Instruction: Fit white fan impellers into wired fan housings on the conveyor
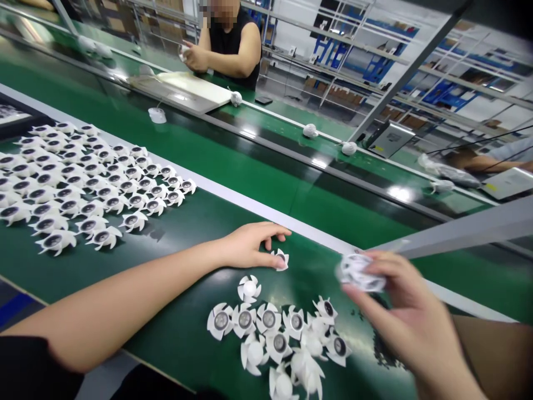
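My left hand [250,244] reaches low over the green work surface with its fingers apart. Its thumb tip overlaps a small white fan impeller [283,255], and I see no firm grip on it. On the right, my right hand [403,300] is closed on a white, round openwork part [360,272], blurred and held above the surface between thumb and fingers. Below and between the hands lies a loose cluster of white fan impellers [278,341], some with dark ringed hubs up and others with smooth white domes up. A single impeller [250,289] lies near my left forearm.
Many impellers [91,183] stand in rows at the left. Beyond a pale rail [233,194] runs a green conveyor belt [266,172]. Across it, a person [233,50] handles a small white item. Wrapped white items [310,130] sit along the far edge. A metal post [466,228] slants at right.
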The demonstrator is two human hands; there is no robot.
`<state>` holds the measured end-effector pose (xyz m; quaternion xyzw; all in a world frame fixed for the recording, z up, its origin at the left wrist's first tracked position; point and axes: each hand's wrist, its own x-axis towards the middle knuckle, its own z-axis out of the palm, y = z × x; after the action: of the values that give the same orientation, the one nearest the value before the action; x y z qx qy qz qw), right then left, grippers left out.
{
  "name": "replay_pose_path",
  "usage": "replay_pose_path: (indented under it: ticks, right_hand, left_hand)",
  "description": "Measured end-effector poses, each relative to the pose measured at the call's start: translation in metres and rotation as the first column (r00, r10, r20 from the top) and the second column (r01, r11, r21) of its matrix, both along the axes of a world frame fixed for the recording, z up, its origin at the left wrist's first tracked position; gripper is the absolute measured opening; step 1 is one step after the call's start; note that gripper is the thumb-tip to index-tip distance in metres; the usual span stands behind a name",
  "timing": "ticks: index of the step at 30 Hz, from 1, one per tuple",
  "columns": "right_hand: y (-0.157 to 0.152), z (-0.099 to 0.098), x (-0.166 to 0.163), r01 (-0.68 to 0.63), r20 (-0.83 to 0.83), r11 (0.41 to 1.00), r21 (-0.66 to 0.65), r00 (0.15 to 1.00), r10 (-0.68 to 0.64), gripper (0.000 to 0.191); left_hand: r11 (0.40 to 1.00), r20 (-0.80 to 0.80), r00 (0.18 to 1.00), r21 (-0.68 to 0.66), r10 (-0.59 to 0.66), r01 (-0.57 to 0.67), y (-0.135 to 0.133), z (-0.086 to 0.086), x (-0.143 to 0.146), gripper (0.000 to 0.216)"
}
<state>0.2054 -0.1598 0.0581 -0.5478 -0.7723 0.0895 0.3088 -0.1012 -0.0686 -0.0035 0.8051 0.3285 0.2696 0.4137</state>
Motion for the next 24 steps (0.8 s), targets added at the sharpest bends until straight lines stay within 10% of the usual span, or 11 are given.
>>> replay_pose_path:
  ticks: [9,17,24]
  right_hand:
    - [0.036,-0.025,-0.083,-0.351,-0.031,0.935,-0.055,0.936,0.35,0.01]
    - [0.037,-0.036,-0.091,-0.297,0.063,0.947,-0.123,0.95,0.306,0.021]
    - [0.052,-0.04,-0.084,-0.313,-0.199,0.909,-0.274,0.944,0.265,0.016]
  left_hand:
    - [0.946,0.318,0.93,-0.316,0.182,-0.077,0.005,-0.002,-0.001,0.04]
    - [0.904,0.044,0.995,-0.423,0.086,-0.06,0.014,0.007,-0.004,0.039]
    - [0.868,-0.044,0.988,-0.473,0.145,-0.148,0.012,0.016,0.003,0.044]
